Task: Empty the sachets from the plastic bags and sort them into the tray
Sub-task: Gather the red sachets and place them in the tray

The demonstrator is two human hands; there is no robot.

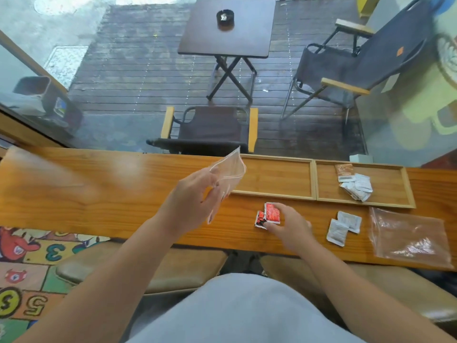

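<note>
red sachets under right grip

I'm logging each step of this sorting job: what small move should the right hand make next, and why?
Probably lift the red sachets under the right hand into the left tray compartment. They lie on the table outside the tray, that compartment looks bare, and the right compartment already holds white ones.
</note>
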